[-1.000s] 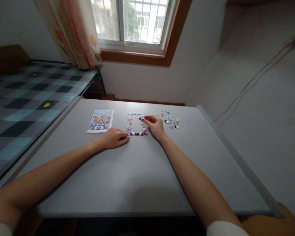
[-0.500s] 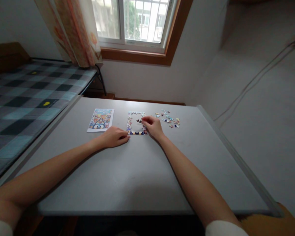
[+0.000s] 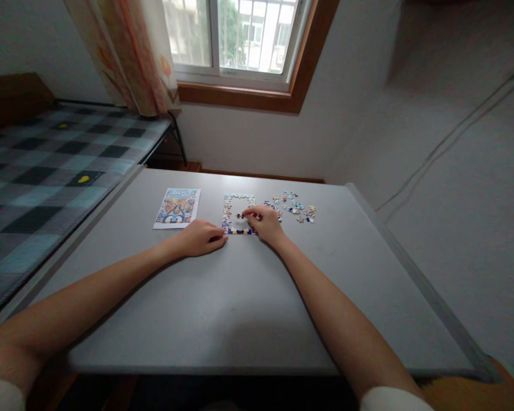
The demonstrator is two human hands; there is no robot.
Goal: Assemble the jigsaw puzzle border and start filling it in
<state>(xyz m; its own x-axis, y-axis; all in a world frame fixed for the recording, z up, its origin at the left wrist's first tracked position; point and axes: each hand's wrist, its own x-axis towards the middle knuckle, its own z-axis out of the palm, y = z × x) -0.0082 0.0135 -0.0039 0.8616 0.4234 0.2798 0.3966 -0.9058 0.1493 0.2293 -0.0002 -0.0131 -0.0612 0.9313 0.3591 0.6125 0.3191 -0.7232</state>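
Note:
A rectangular frame of joined jigsaw pieces [image 3: 226,212] lies on the table with an open middle. My right hand [image 3: 265,224] pinches a small dark puzzle piece [image 3: 240,216] between thumb and fingertips, over that open middle. Part of the frame's right side is hidden behind this hand. At the frame's lower left corner, my left hand [image 3: 202,237] rests on the table, fingers stretched out and tips touching the corner, thumb a little apart. Left of the frame lies a printed picture sheet [image 3: 177,208] with a colourful cartoon design.
Several loose puzzle pieces [image 3: 300,208] are scattered right of the frame. The grey-white table [image 3: 205,319] runs up to the wall beneath a window [image 3: 248,40]. A bed with a checked cover [image 3: 68,148] stands at the left. Cords [image 3: 437,148] hang along the right wall.
My right hand has moved slightly left and down, bringing the pinched puzzle piece lower within the frame's middle. My left hand stays at the corner. The view has shifted a little.

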